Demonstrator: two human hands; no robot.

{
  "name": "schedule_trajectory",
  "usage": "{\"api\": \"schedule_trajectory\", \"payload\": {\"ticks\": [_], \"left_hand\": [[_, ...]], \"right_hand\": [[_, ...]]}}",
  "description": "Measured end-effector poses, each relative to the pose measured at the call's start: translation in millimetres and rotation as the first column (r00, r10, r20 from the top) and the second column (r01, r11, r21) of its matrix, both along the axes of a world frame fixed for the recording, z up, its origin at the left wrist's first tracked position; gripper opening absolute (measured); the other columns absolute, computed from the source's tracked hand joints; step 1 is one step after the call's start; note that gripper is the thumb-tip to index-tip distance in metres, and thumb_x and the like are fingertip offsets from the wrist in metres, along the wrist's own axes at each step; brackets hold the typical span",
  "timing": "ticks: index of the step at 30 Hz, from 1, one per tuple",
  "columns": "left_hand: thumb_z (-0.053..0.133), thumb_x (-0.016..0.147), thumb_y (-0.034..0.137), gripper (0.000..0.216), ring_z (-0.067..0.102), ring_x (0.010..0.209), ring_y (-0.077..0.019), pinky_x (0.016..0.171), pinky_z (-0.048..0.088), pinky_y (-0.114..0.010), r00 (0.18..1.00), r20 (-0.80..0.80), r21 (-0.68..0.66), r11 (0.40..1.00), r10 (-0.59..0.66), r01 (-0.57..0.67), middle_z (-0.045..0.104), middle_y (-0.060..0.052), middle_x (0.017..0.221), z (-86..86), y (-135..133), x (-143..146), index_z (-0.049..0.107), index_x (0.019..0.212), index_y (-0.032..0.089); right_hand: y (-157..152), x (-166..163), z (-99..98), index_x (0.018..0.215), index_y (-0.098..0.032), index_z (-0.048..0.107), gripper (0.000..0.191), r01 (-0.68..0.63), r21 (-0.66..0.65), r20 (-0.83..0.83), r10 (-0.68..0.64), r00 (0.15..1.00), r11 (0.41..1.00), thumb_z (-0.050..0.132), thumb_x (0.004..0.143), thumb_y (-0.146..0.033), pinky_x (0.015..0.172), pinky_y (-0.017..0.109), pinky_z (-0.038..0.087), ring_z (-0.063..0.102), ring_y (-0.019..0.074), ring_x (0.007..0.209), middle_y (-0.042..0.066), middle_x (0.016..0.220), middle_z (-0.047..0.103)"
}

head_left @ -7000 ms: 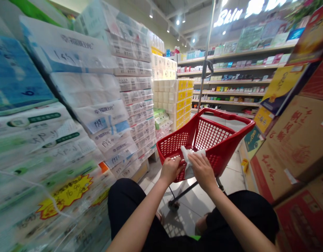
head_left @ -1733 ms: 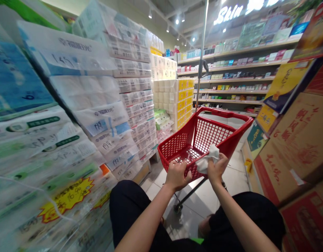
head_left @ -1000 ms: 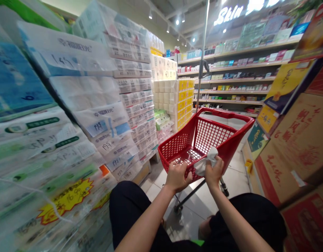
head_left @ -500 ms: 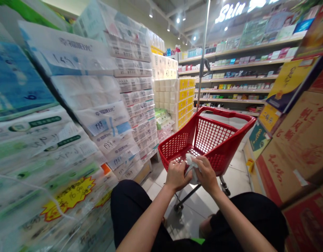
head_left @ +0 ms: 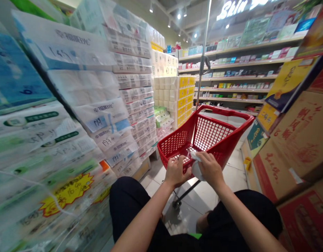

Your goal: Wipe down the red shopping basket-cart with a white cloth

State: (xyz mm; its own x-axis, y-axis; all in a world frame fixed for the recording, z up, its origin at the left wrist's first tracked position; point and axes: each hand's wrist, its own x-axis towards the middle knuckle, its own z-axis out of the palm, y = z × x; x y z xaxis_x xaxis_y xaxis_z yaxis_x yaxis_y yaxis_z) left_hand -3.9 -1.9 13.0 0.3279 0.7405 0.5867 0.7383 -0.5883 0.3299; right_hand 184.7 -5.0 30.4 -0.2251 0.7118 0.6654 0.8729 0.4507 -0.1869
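Note:
In the head view a crumpled white tissue (head_left: 198,170) is gripped by my right hand (head_left: 210,169), its fingers closed round the top and the rest hanging below. Just to the left, my left hand (head_left: 176,172) is half curled, with a gap between thumb and forefinger and nothing seen in it. Its thumb points at the tissue; whether it touches is hard to tell. Both hands are in front of the low side of a red shopping cart (head_left: 216,112), whose basket has a grid of holes.
Stacked tissue packs (head_left: 111,115) rise on the left, with toilet roll packs (head_left: 165,87) further back. Cardboard boxes (head_left: 300,136) line the right. Behind the cart are stocked shelves (head_left: 234,63) and a metal pole (head_left: 203,52). My knees flank the tiled floor (head_left: 186,203).
My left hand has come away from the tissue and its fingers have parted. The right hand keeps the tissue and has shifted slightly right. The view has moved a little.

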Motion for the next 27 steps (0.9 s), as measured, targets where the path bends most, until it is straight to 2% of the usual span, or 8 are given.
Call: {"api": "schedule_trajectory", "payload": {"ticks": [4, 7, 10, 14, 17, 20, 24, 27], "left_hand": [[0.049, 0.088, 0.041, 0.058, 0.064, 0.096, -0.0236, 0.094, 0.037, -0.044, 0.998, 0.025, -0.043, 0.998, -0.053, 0.054, 0.07, -0.007, 0.1, 0.6, -1.3, -4.1, 0.028, 0.137, 0.017], [0.049, 0.089, 0.043, 0.063, 0.063, 0.097, -0.0242, 0.095, 0.036, -0.045, 0.998, 0.016, -0.057, 0.996, -0.066, 0.066, 0.07, -0.007, 0.101, 0.6, -1.2, -6.1, 0.023, 0.141, 0.018], [0.048, 0.089, 0.048, 0.063, 0.063, 0.096, -0.025, 0.094, 0.037, -0.045, 0.999, 0.009, -0.048, 0.998, -0.042, 0.043, 0.069, -0.008, 0.103, -0.2, -0.6, -5.2, 0.026, 0.14, 0.018], [0.048, 0.088, 0.05, 0.063, 0.063, 0.095, -0.0252, 0.095, 0.037, -0.045, 1.0, 0.002, -0.031, 0.999, -0.025, 0.025, 0.069, -0.008, 0.098, -1.6, -0.3, -1.2, 0.03, 0.138, 0.017], [0.051, 0.086, 0.046, 0.062, 0.063, 0.096, -0.025, 0.096, 0.037, -0.045, 1.0, 0.002, -0.014, 1.0, -0.01, 0.01, 0.069, -0.008, 0.097, -2.9, 0.7, 1.3, 0.03, 0.137, 0.017], [0.054, 0.082, 0.039, 0.063, 0.064, 0.092, -0.0244, 0.095, 0.038, -0.045, 1.0, -0.004, -0.006, 1.0, 0.021, -0.021, 0.069, -0.007, 0.097, -3.8, 2.5, 2.3, 0.029, 0.137, 0.018], [0.055, 0.08, 0.034, 0.066, 0.065, 0.092, -0.0246, 0.094, 0.037, -0.045, 1.0, -0.03, -0.025, 1.0, 0.008, -0.009, 0.068, -0.009, 0.101, -3.1, 1.0, 2.7, 0.026, 0.138, 0.017], [0.053, 0.081, 0.03, 0.065, 0.063, 0.098, -0.0242, 0.094, 0.037, -0.045, 0.998, -0.033, -0.037, 0.998, -0.052, 0.051, 0.066, -0.009, 0.107, -0.9, -1.5, -1.2, 0.023, 0.137, 0.016]], "right_hand": [[-19.8, -36.8, -4.3, 0.127, -0.023, 0.055, 0.043, -0.205, 0.017, 0.087, 0.202, 0.975, 0.979, 0.049, 0.086, -0.013, 0.091, 0.035, 0.047, 0.052, 0.0217, 0.103, 0.005, 0.121, 0.061], [-15.4, -29.5, -1.5, 0.124, -0.022, 0.057, 0.038, -0.252, 0.021, 0.167, 0.245, 0.955, 0.967, 0.048, 0.088, -0.014, 0.091, 0.034, 0.046, 0.053, 0.0214, 0.104, 0.005, 0.12, 0.062], [1.4, 2.9, 2.4, 0.122, -0.022, 0.058, 0.035, -0.181, 0.028, 0.201, 0.172, 0.964, 0.983, 0.046, 0.09, -0.016, 0.088, 0.034, 0.046, 0.053, 0.0211, 0.102, 0.005, 0.119, 0.063], [25.0, 54.1, 7.7, 0.122, -0.025, 0.057, 0.035, 0.027, 0.045, 0.119, -0.032, 0.992, 0.999, 0.045, 0.09, -0.018, 0.083, 0.035, 0.047, 0.053, 0.022, 0.099, 0.003, 0.121, 0.062], [30.0, 65.3, 10.6, 0.121, -0.027, 0.059, 0.035, 0.114, 0.052, 0.087, -0.118, 0.989, 0.992, 0.046, 0.089, -0.019, 0.078, 0.036, 0.047, 0.053, 0.0237, 0.096, 0.003, 0.118, 0.063], [19.6, 41.0, 8.1, 0.12, -0.027, 0.06, 0.037, 0.101, 0.054, 0.083, -0.106, 0.991, 0.993, 0.046, 0.087, -0.016, 0.075, 0.036, 0.047, 0.052, 0.0239, 0.093, 0.004, 0.114, 0.064], [-5.6, -11.0, -1.9, 0.122, -0.026, 0.058, 0.036, -0.089, 0.021, 0.104, 0.087, 0.991, 0.996, 0.046, 0.089, -0.017, 0.082, 0.036, 0.047, 0.053, 0.0227, 0.094, 0.004, 0.119, 0.062], [-17.1, -29.7, -6.2, 0.124, -0.026, 0.056, 0.036, -0.185, 0.007, 0.085, 0.184, 0.979, 0.983, 0.046, 0.091, -0.017, 0.088, 0.037, 0.046, 0.053, 0.0223, 0.099, 0.004, 0.121, 0.061]]}}
